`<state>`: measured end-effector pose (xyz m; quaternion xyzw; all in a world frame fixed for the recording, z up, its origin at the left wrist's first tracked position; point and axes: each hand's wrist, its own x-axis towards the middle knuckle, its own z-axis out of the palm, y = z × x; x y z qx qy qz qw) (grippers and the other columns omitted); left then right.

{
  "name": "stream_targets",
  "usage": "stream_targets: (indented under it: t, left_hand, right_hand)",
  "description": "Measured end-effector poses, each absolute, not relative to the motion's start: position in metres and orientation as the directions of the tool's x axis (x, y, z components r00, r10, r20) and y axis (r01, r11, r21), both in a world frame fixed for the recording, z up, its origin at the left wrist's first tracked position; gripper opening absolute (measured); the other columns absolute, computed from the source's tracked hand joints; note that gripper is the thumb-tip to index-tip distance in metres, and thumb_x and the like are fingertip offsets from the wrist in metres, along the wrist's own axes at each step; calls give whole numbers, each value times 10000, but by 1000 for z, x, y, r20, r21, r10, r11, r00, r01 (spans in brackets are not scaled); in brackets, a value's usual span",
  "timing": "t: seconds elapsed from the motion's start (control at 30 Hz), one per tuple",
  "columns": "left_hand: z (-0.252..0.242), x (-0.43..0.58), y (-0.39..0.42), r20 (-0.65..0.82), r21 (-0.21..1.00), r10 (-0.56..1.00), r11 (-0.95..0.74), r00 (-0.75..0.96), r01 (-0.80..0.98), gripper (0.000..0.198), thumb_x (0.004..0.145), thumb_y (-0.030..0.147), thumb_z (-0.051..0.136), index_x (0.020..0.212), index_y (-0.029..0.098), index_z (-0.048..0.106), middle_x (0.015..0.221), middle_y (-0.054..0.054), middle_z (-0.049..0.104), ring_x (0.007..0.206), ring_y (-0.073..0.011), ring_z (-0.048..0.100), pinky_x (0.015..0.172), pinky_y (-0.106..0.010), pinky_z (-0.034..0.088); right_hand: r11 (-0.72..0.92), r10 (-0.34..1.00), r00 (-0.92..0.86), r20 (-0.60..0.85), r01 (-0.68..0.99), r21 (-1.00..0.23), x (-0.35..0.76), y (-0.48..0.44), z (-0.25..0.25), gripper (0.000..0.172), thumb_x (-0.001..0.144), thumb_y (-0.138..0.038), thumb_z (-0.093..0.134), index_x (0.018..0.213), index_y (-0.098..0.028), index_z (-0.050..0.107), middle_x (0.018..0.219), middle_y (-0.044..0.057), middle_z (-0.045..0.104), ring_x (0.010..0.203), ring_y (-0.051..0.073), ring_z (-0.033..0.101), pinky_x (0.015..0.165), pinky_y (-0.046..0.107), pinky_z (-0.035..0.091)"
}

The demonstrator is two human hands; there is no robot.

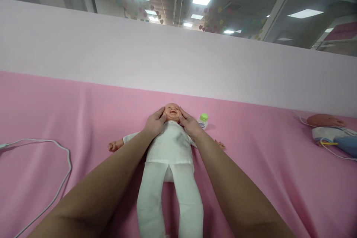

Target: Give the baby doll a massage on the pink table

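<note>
A baby doll (170,143) in white top and trousers lies on its back, head away from me and arms spread. My left hand (156,122) cups the left side of its head, thumb on the cheek and fingers partly hidden behind the head. On the other side, my right hand (190,122) clasps the head the same way, its thumb by the jaw. A small bottle (203,121) with a green cap stands just right of my right hand. My forearms pass over the doll's sleeves.
Pink cloth (251,148) covers the table up to a white wall panel (178,63) with windows above. A white cable (63,148) curves across the left side. At the far right lies another doll (325,120) with white and blue cloth and thin tubing.
</note>
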<state>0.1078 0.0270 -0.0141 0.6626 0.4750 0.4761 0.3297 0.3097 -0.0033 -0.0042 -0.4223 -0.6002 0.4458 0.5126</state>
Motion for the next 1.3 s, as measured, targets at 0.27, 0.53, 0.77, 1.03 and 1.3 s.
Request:
stream_targets:
  t: [0.27, 0.53, 0.77, 1.03, 1.3]
  left_hand:
    - [-8, 109, 22, 304, 886, 947, -321, 104, 334, 691, 974, 518, 563, 1554, 149, 497, 1562, -120, 537, 1447, -267, 509, 1206, -391, 381]
    - [-1, 111, 16, 340, 811, 932, -358, 125, 463, 846, 825, 502, 734, 1556, 153, 490, 1524, -136, 580, 1375, -314, 577, 1154, -391, 443]
    - [-7, 109, 22, 311, 893, 945, -328, 104, 306, 796, 871, 498, 701, 1548, 132, 499, 1510, -144, 592, 1387, -314, 565, 1184, -416, 419]
    - [-13, 112, 29, 286, 943, 955, -295, 83, 151, 616, 959, 510, 605, 1482, 184, 590, 1459, -107, 643, 1364, -289, 590, 1170, -437, 444]
    - [-2, 114, 16, 305, 870, 949, -311, 78, 382, 742, 886, 579, 685, 1518, 217, 546, 1472, -94, 635, 1334, -310, 611, 1142, -404, 458]
  right_hand:
    - [240, 969, -69, 236, 50, -969, 307, -7, -2, 711, 898, -629, 689, 1516, -314, 532, 1542, 6, 575, 1432, 252, 537, 1242, 460, 380]
    - [271, 959, 58, 276, 88, -959, 295, -3, -8, 879, 715, -443, 899, 1502, -271, 547, 1468, 45, 644, 1318, 267, 636, 1147, 415, 504]
    - [295, 954, -1, 300, 169, -940, 303, 0, -8, 740, 867, -506, 749, 1536, -297, 512, 1538, 9, 577, 1436, 246, 533, 1245, 431, 377]
    - [270, 961, -56, 271, -27, -962, 305, 7, -17, 658, 960, -643, 569, 1514, -289, 532, 1476, 11, 636, 1343, 243, 624, 1149, 438, 501]
    - [314, 947, 31, 320, 121, -942, 299, 0, -10, 719, 816, -596, 786, 1449, -319, 587, 1454, 29, 655, 1333, 270, 619, 1166, 442, 474]
